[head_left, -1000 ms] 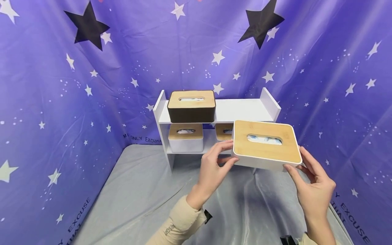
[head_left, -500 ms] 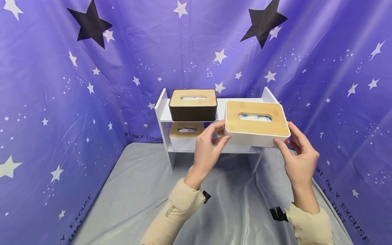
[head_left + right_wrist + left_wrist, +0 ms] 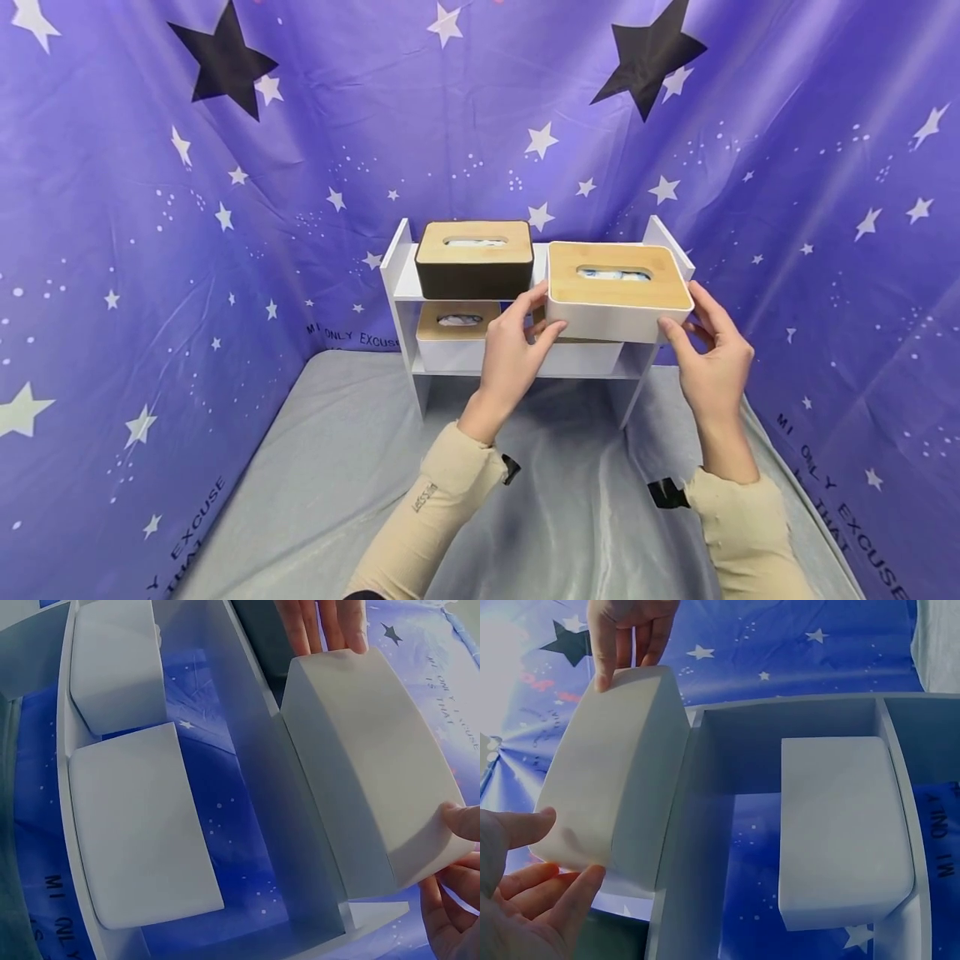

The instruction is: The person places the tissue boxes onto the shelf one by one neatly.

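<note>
In the head view, a white tissue box with a wooden lid [image 3: 618, 321] is held between both hands at the right part of the white shelf unit's top board. My left hand [image 3: 513, 350] grips its left end, thumb in front. At the opposite end, my right hand [image 3: 712, 362] pinches the near right corner. Patterned tissue shows through the lid's slot. Both wrist views show the white box [image 3: 592, 765] against the edge of the top board; whether its base fully rests there cannot be told.
A dark tissue box [image 3: 474, 279] stands on the top board's left half. Below, a white tissue box [image 3: 453, 354] sits left and another white tissue box [image 3: 581, 360] sits right, partly hidden. The shelf unit [image 3: 393, 258] stands on grey cloth [image 3: 345, 467] before a starry curtain [image 3: 337, 108].
Both hands have carried the white tissue box up, leftward and away from the camera, from in front of the shelf unit to its top board. The other boxes have stayed put.
</note>
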